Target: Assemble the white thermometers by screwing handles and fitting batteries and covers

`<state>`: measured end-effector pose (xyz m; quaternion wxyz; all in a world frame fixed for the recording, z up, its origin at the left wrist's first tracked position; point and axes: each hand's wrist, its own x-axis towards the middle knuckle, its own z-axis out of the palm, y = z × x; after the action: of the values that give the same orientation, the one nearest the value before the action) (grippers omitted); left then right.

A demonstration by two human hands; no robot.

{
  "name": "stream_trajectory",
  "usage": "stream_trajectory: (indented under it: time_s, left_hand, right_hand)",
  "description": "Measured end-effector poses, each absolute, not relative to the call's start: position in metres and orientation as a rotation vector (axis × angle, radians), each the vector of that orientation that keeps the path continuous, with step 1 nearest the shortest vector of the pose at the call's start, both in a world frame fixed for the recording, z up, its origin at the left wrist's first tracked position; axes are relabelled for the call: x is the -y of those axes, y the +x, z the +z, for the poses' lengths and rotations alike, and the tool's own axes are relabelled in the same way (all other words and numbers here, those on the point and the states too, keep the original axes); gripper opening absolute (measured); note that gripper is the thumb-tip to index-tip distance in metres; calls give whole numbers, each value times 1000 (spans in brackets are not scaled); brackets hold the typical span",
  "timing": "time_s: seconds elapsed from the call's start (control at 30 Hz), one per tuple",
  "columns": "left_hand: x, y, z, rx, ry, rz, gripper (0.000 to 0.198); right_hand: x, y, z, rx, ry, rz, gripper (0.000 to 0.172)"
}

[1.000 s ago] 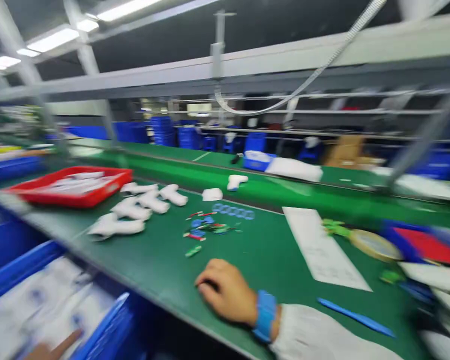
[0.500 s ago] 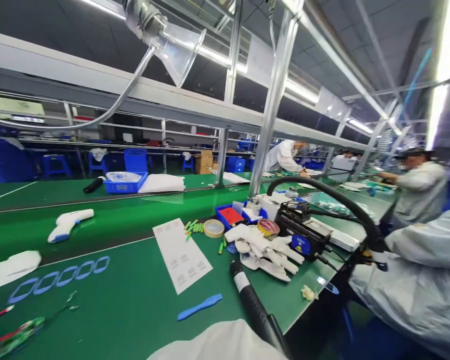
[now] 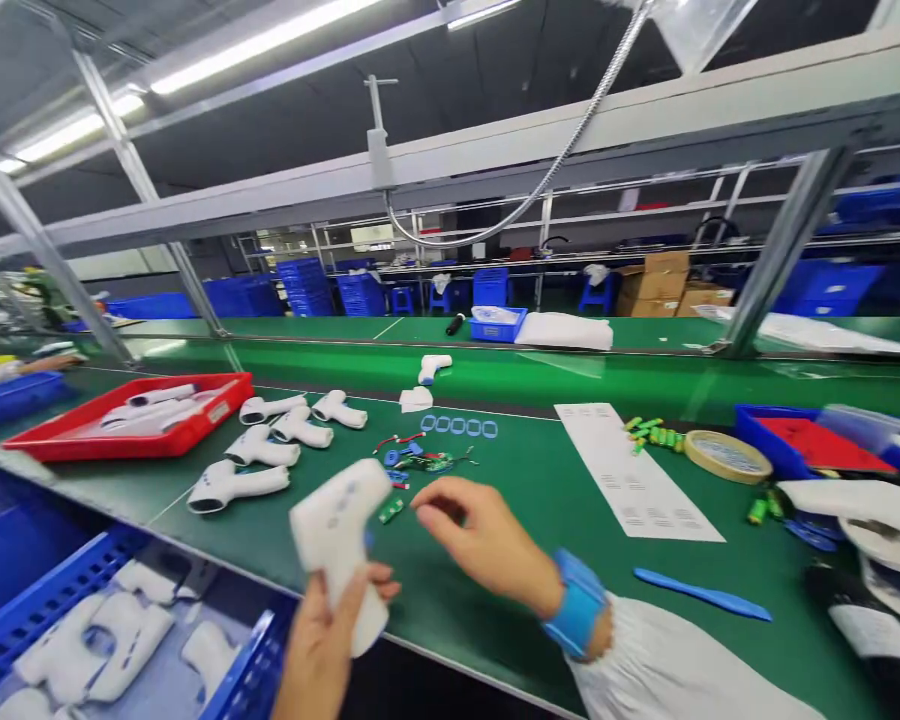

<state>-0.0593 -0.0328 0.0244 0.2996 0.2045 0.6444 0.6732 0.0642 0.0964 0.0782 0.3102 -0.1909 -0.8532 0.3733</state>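
Note:
My left hand grips the handle of a white gun-shaped thermometer housing, tilted above the bench edge. Small blue-grey marks show along its side. My right hand, with a blue band at the wrist, hovers over the green bench. Its fingers are loosely curled, thumb a little apart from them, and nothing shows in them. Just left of its fingertips lies a small green circuit board. Behind that are wired circuit boards with red leads, and a row of blue oval frames.
Several white housings lie at left, beside a red tray of white parts. A blue crate of housings stands below the bench edge. At right are a printed sheet, tape roll, blue pry tool and black-handled tool.
The view has swung left, bringing the red tray, crate and housings into sight. Both my hands now show, the left one holding a white housing; earlier only a pale sleeve was visible.

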Motion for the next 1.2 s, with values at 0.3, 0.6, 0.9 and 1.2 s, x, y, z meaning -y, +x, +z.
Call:
stream_trajectory:
  time_s: [0.3, 0.6, 0.9, 1.2]
  left_hand:
    - [9, -10, 37, -1976, 1145, 1633, 30]
    - [6, -14, 35, -1982, 1353, 1498, 29]
    - [-5, -10, 48, -1026, 507, 1659, 28]
    - [-10, 17, 37, -720, 277, 1675, 22]
  right_hand:
    - [-63, 127, 65, 1652, -894, 1258, 55]
    - [-61, 130, 30, 1674, -881, 1532, 56]
    - [-43, 135, 20, 1600, -850, 1446, 52]
    - [-18, 125, 28, 1415, -670, 1784, 56]
